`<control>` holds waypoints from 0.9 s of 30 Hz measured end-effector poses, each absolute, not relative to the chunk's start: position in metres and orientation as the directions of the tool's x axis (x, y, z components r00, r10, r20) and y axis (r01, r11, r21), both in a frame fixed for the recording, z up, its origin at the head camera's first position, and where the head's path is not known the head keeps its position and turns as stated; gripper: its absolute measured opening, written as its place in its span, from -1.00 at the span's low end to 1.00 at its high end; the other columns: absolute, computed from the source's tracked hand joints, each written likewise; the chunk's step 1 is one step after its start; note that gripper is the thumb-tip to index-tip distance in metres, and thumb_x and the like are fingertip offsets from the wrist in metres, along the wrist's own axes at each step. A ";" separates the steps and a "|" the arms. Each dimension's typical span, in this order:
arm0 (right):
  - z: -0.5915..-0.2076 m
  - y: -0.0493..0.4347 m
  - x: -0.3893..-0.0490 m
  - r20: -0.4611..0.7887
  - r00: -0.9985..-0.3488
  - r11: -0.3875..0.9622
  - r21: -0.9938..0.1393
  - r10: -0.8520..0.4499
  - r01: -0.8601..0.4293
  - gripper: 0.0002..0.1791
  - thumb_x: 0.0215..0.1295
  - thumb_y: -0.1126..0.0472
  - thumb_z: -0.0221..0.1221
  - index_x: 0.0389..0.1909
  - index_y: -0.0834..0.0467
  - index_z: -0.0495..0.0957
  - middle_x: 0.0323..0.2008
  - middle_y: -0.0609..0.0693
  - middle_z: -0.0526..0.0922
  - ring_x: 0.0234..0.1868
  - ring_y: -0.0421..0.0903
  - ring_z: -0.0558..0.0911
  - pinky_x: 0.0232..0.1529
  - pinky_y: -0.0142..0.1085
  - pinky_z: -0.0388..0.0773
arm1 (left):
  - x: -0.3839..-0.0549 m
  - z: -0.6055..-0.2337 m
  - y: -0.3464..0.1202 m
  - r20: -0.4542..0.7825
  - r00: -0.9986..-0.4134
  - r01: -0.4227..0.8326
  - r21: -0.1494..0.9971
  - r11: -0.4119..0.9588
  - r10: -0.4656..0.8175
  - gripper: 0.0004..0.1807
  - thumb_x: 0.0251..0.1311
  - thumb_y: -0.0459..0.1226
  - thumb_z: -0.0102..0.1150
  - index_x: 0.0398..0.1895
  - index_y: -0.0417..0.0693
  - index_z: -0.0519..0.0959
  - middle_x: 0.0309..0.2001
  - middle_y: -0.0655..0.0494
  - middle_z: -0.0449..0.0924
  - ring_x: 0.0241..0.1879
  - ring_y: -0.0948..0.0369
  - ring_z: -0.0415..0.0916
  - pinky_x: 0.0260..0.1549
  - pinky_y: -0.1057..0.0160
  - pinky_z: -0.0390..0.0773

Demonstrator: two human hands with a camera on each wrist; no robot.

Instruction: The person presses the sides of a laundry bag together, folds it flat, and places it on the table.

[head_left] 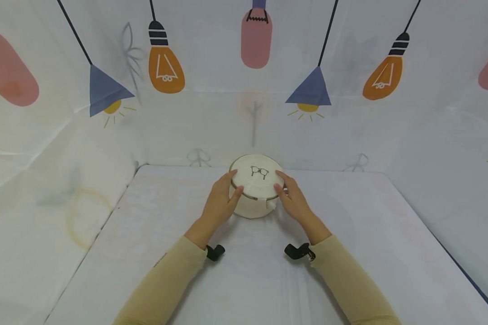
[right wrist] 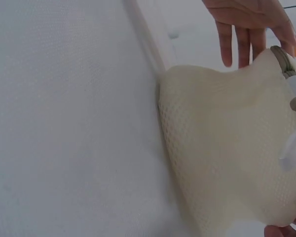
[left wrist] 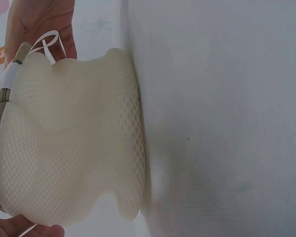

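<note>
A cream mesh laundry bag [head_left: 255, 186], round and upright, stands on the white table near its back edge. Its flat top carries a small printed pair of eyeglasses [head_left: 259, 171], and a brownish zipper [right wrist: 282, 60] runs around the rim. My left hand [head_left: 219, 201] holds the bag's left side, thumb on the top edge and fingers down the wall. On the opposite side my right hand [head_left: 294, 198] grips it likewise. The soft mesh wall [left wrist: 74, 133] sags inward in both wrist views. A white ribbon tag [right wrist: 292, 150] hangs at the front beside the zipper end.
A white cloth backdrop [head_left: 211, 122] with printed lamps and bulbs rises behind the table [head_left: 179, 216] and along both sides. Black wrist mounts [head_left: 216, 253] project inward from the sleeve cuffs, low over the tabletop.
</note>
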State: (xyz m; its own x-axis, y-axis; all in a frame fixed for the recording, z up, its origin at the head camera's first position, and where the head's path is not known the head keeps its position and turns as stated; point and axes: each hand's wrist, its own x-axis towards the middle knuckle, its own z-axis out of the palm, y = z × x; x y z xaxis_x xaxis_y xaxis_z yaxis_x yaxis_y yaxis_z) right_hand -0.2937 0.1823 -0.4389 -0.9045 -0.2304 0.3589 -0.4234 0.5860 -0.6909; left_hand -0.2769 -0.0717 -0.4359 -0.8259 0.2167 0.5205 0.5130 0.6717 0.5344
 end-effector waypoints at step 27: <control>-0.429 0.160 -0.288 0.256 -0.958 0.177 -0.945 -0.129 -0.276 -0.40 0.53 0.17 0.07 0.51 0.08 0.16 0.42 0.14 0.25 0.23 0.03 0.40 0.14 -0.33 0.40 | -0.276 -0.438 -0.055 0.399 -0.909 0.414 0.823 0.388 0.125 -0.32 0.48 0.00 0.01 0.54 -0.01 0.09 0.46 -0.20 0.18 0.30 -0.05 0.35 0.16 -0.05 0.49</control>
